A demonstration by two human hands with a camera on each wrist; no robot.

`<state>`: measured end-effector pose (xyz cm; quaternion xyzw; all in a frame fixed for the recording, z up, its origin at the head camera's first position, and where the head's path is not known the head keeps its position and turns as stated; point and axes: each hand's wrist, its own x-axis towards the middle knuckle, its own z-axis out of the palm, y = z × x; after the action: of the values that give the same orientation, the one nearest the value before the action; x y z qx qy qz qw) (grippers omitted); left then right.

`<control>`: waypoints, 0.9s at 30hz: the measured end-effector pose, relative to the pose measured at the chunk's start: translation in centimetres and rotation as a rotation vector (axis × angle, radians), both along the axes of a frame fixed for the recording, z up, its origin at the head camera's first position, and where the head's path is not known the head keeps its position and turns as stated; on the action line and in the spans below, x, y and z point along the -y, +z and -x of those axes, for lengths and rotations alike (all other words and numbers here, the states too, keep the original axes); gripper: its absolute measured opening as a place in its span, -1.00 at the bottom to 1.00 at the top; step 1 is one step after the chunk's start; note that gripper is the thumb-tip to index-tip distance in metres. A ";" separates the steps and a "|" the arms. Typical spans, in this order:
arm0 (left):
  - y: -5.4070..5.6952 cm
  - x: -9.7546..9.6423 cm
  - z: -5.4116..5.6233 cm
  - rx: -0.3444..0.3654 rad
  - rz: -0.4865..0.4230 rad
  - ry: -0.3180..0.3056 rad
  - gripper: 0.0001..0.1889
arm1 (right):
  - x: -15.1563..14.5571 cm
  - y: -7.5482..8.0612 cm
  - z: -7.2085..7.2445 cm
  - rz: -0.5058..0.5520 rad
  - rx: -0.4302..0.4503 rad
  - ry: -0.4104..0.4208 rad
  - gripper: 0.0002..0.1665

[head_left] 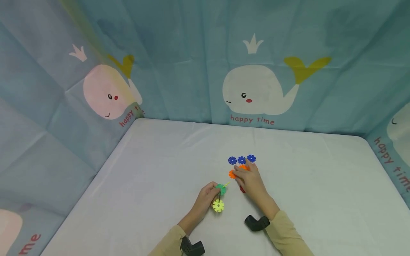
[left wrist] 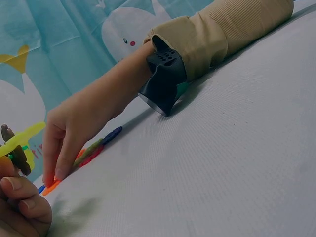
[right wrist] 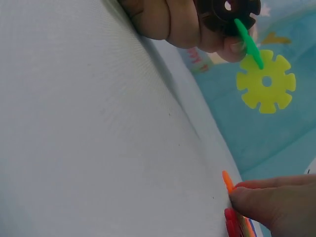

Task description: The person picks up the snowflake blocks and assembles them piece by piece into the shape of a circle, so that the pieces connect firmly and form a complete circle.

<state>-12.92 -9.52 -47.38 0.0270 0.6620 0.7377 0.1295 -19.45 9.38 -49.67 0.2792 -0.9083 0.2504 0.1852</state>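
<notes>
My left hand (head_left: 203,199) grips a small chain of notched plastic discs joined at their slots. In it are a green disc (head_left: 221,188), a dark disc (right wrist: 229,12) and a yellow disc (head_left: 218,206), with another yellow disc (left wrist: 22,139) edge-on in the left wrist view. Ahead and to the right, my right hand (head_left: 253,182) reaches down to the table and pinches an orange disc (head_left: 232,174) between thumb and fingertips. A second orange disc (head_left: 243,166) lies by its fingers. Partly covered by this hand is a red disc (head_left: 242,190).
Three blue discs (head_left: 232,160) lie in a row just beyond the right hand. More discs, among them an olive one (left wrist: 88,152), show beside that hand in the left wrist view. The white table (head_left: 166,160) ends at a blue whale-print curtain (head_left: 179,71).
</notes>
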 end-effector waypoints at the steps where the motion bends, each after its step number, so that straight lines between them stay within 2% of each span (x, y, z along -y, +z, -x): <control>1: -0.4 0.0 0.1 0.008 -0.002 0.004 -0.88 | 0.1 0.0 0.0 0.023 -0.001 0.017 -0.77; 3: -1.1 0.1 0.3 0.025 -0.005 0.016 -0.89 | 0.2 0.0 0.1 0.067 -0.018 0.055 -0.78; 6: -1.4 0.0 0.5 0.034 -0.012 0.035 -0.88 | 0.5 0.1 0.2 0.096 -0.058 0.088 -0.72; 9: -1.5 0.0 0.5 0.028 -0.017 0.050 -0.88 | 0.9 0.2 0.0 0.121 -0.080 0.040 -0.69; 12: -1.5 -0.1 0.6 0.033 -0.019 0.063 -0.88 | 1.2 0.4 -0.6 0.197 -0.052 -0.012 -0.76; 15: -1.5 -0.1 0.6 0.050 -0.008 0.080 -0.87 | 1.3 0.8 -1.2 0.341 0.064 -0.006 -0.83; 19: -1.6 0.0 0.7 0.057 0.008 0.099 -0.84 | 1.1 1.2 -1.6 0.549 0.308 0.077 -0.86; 24: -1.5 0.1 0.7 0.066 0.001 0.102 -0.84 | 0.6 1.5 -1.8 0.705 0.617 0.153 -0.74; 27: -0.8 0.0 0.5 0.071 0.004 0.095 -0.85 | 0.4 2.3 -2.1 0.768 0.736 0.173 -0.71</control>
<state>-13.41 -9.50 -48.15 -0.0308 0.6589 0.7423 0.1179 -17.31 8.98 -47.38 0.1591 -0.7298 0.6603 -0.0780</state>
